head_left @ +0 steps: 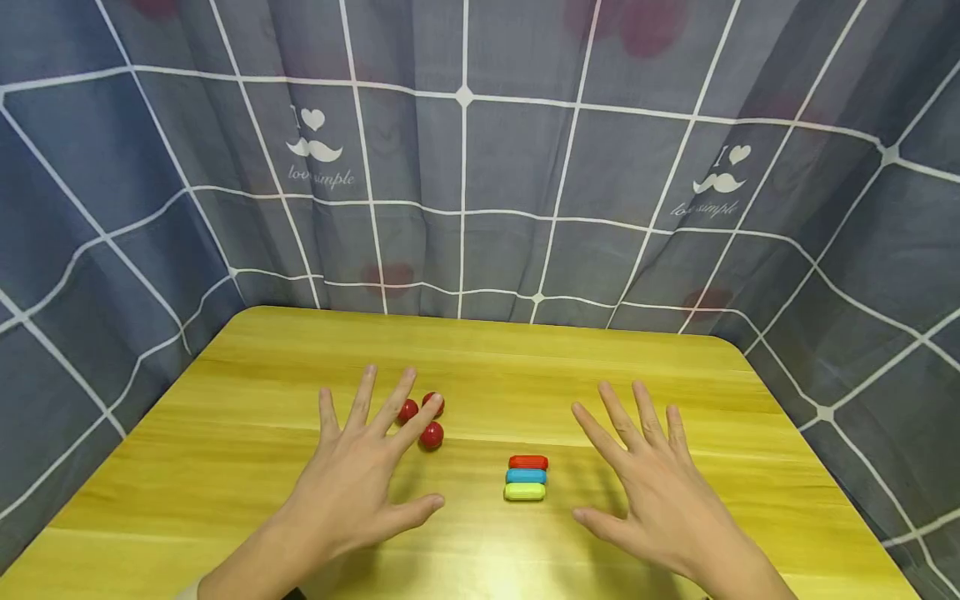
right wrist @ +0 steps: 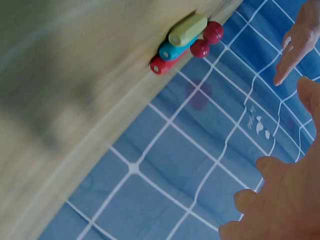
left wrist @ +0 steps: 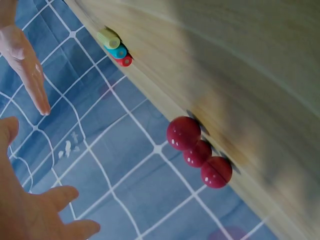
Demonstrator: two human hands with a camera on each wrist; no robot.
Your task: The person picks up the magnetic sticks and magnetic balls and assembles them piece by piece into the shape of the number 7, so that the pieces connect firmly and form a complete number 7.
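Note:
My left hand (head_left: 352, 487) hovers over the wooden table with its fingers spread, holding nothing. Beside its fingertips lie three shiny red balls (head_left: 431, 435) in a close cluster, partly hidden by the fingers in the head view; all three show clearly in the left wrist view. On the other side, my right hand (head_left: 663, 496) is also raised with fingers apart and nothing in it. Between the hands, three short ribbed bars lie side by side: a red bar (head_left: 528, 462), a blue bar (head_left: 526, 476) and a yellow-green bar (head_left: 524, 492). Neither hand touches them.
The yellow wooden table (head_left: 525, 358) has rounded far corners. A grey-blue curtain (head_left: 510, 167) with white grid lines, mustache prints and faint red dots hangs behind it and along both sides.

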